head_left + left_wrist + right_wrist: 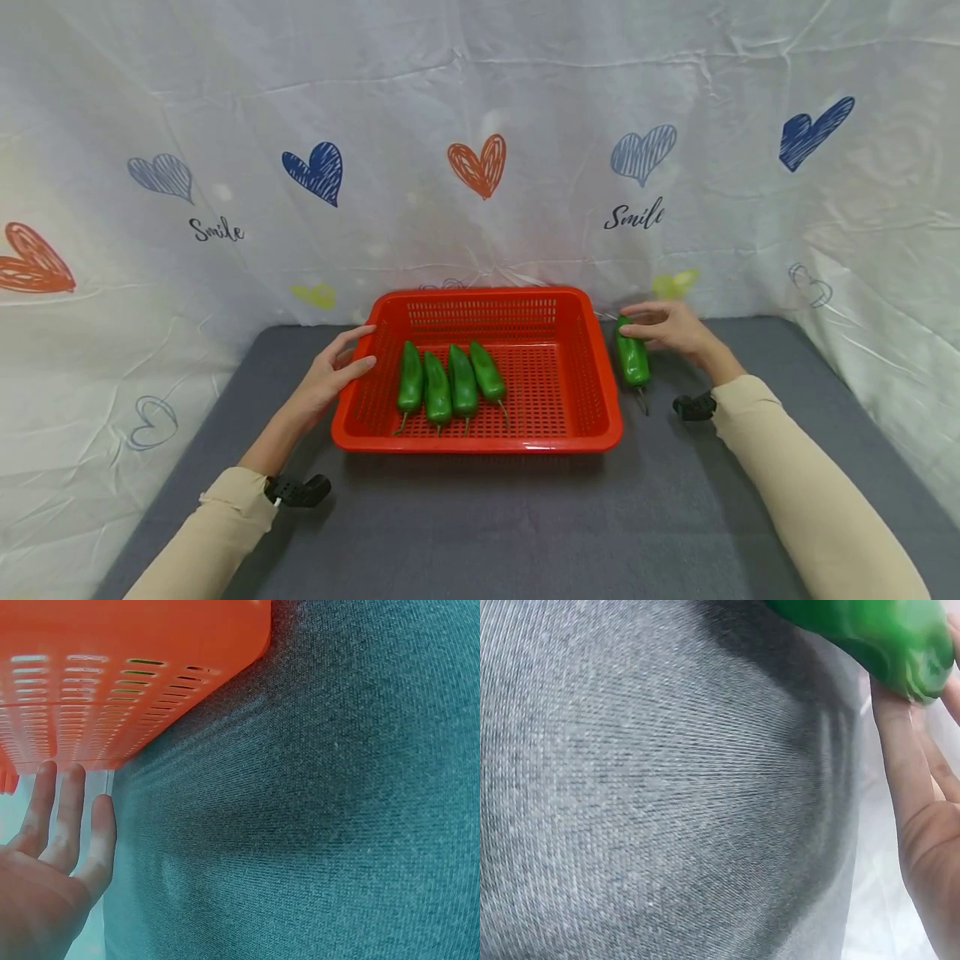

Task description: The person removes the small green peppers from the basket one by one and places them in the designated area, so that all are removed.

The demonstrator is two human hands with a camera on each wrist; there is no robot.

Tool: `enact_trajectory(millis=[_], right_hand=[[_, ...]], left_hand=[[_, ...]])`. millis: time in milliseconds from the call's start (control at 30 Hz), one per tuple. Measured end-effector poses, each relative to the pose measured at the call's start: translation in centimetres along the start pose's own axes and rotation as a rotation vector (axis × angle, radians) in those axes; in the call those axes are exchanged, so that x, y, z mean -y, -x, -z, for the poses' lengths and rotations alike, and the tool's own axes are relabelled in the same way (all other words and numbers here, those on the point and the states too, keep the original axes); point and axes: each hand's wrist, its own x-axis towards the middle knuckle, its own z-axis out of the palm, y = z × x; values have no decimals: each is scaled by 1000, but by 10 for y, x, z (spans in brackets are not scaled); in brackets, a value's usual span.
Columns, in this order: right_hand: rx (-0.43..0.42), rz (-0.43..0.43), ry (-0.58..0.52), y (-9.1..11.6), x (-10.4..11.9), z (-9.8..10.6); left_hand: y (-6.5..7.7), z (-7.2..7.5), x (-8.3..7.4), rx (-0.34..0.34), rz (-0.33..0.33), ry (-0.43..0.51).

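Observation:
A red plastic basket [480,444] stands on the grey cloth, with several green peppers [462,383] lying side by side in its left half, stems toward the front. At its left side my left hand [330,375] rests against the rim. In the left wrist view the left hand's fingers [69,817] are nearly straight beside the slotted basket wall [112,682]. Just right of the basket, my right hand [667,329] pinches another green pepper [633,360] by its blunt upper end, stem hanging down. The right wrist view shows this pepper [885,637] between thumb and fingers, apart from the cloth.
Grey cloth [480,525] covers the table. A white curtain [405,92] printed with hearts and "Smile" hangs close behind the basket. Each wrist wears a black strap device [300,492].

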Motion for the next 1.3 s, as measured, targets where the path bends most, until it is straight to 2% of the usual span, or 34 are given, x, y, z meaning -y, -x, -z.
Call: enact_trajectory(millis=[267, 567, 800, 1067, 1300], right_hand=[[-18, 19, 76, -2, 0, -6], [-38, 18, 103, 0, -6, -7], [-45, 60, 173, -1, -14, -4], [-68, 64, 202, 0, -16, -4], [-87, 50, 180, 6, -17, -2]], left_hand=[[-1, 1, 3, -1, 8, 10], [-1, 2, 4, 0, 14, 25], [-1, 2, 4, 0, 11, 27], [0, 1, 3, 3, 9, 25], [-1, 1, 5, -2, 14, 24]])
